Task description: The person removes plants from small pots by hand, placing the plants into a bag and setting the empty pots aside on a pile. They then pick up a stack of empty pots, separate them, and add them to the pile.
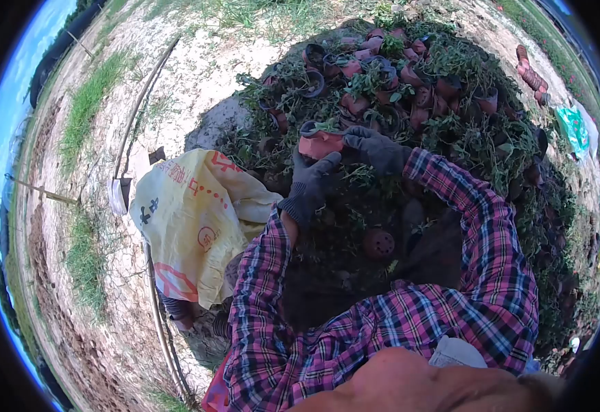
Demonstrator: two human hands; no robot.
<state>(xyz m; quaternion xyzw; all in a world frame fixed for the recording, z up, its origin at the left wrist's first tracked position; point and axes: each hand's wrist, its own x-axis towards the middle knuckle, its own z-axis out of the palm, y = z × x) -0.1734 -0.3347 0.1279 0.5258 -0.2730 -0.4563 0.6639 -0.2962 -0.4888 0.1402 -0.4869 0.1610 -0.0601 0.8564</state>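
While my left dark-gloved fingers (328, 163) grasp reddish round plastic pot (319, 146), right dark-gloved fingers (362, 138) meet edge, grip unclear; likely light, thin-walled: hold sides.

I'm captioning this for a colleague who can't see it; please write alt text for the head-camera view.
A gloved left hand holds a reddish pot, with the gloved right hand against its side. Beyond is an outdoor heap of similar pots among tangled leafy plants; a yellowish printed sack is at left.
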